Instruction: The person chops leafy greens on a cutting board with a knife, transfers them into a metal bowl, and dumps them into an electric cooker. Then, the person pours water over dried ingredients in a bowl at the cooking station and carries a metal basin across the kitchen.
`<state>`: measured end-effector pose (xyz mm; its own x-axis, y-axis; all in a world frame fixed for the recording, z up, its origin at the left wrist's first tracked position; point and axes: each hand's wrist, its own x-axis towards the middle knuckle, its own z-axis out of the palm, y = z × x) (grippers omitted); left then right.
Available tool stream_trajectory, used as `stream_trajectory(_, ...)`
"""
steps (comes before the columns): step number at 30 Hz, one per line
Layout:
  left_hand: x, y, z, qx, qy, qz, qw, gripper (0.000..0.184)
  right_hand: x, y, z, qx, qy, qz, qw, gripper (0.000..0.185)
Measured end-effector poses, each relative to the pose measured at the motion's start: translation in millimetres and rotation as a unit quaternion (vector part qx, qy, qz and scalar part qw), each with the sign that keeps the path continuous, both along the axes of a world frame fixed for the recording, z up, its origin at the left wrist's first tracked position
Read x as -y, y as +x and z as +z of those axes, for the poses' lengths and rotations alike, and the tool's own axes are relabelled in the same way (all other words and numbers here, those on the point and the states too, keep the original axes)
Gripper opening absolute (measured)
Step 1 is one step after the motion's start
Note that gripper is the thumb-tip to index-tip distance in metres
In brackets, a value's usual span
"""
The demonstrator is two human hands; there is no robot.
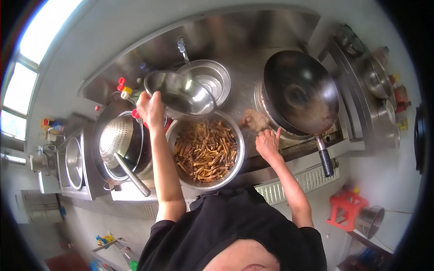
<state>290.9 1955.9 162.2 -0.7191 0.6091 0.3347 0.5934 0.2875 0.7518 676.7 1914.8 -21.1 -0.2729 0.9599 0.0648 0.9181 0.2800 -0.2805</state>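
Observation:
My left hand (150, 108) grips the rim of a shiny metal bowl (183, 95), which is tilted above the back edge of a large basin. That basin (240, 159) holds many brown strips (205, 151). Behind the tilted bowl is another metal bowl (217, 70), below the faucet (181, 47). My right hand (268, 143) is beside a crumpled light-brown cloth (255, 120), fingers apart, with nothing seen in it. Close to its right stands a big dark wok (298, 86), whose black handle (326, 163) points toward me.
A perforated metal strainer (116, 137) with a long handle rests over a pot on the left. Bottles with red and yellow caps (123, 86) stand behind it. At the lower right are a red stool (346, 210) and a metal bucket (370, 221).

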Motion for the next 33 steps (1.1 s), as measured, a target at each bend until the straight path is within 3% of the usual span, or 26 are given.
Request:
stream_trajectory(2, -22.2, 24.7, 18.5, -0.144, -0.026, 0.069, 0.987, 0.023, -6.2, -4.4, 0.0, 0.000, 0.019, 0.016, 1.000, 0.024)
stream_trajectory(4, -42.2, 36.8, 12.2, -0.172, -0.087, 0.056, 0.980, 0.023, -9.9, -7.7, 3.5, -0.011, 0.027, 0.033, 0.999, 0.021)
stream_trajectory(10, -63.9, 53.9, -75.3, -0.256, -0.069, -0.009, 0.964, 0.016, -11.2, -1.4, -0.8, -0.068, 0.049, 0.049, 0.995, 0.015)
stream_trajectory(12, -57.5, 61.6, -90.3, -0.170, -0.106, 0.012, 0.980, 0.023, -9.3, 3.7, 4.8, -0.067, 0.041, 0.051, 0.996, 0.015)
stream_trajectory(16, -55.0, 39.7, -120.7, -0.043, -0.039, 0.093, 0.994, 0.046, -4.9, 11.6, 12.4, -0.104, 0.062, 0.048, 0.992, 0.014)
stream_trajectory(21, -59.9, -4.7, -156.9, 0.139, -0.094, 0.035, 0.985, 0.043, -14.2, 13.8, 2.0, -0.132, 0.036, 0.034, 0.990, 0.015)
stream_trajectory(24, -69.3, -11.0, -147.0, 0.197, -0.095, 0.084, 0.972, 0.040, -23.8, 6.0, 9.7, -0.147, 0.037, 0.033, 0.988, 0.014)
stream_trajectory(26, -80.0, -26.1, -166.7, 0.154, -0.057, 0.105, 0.981, 0.033, -30.5, -4.3, 17.0, -0.241, 0.012, 0.023, 0.970, 0.015)
stream_trajectory(28, -75.9, -30.5, -143.8, 0.441, -0.033, 0.059, 0.895, 0.033, -40.3, -14.3, 17.9, -0.261, 0.019, 0.038, 0.965, 0.016)
stream_trajectory(29, -103.8, -64.6, -207.6, 0.444, -0.048, 0.076, 0.892, 0.036, -41.4, -18.7, 18.0, -0.273, 0.005, 0.031, 0.962, 0.016)
stream_trajectory(32, -71.9, -3.7, -116.5, 0.493, -0.019, 0.089, 0.865, 0.033, -38.0, -30.1, 20.5, -0.284, -0.004, 0.034, 0.958, 0.017)
stream_trajectory(33, -74.3, 0.9, -120.5, 0.466, -0.032, 0.065, 0.882, 0.026, -37.5, -32.2, 16.7, -0.290, -0.007, 0.044, 0.956, 0.017)
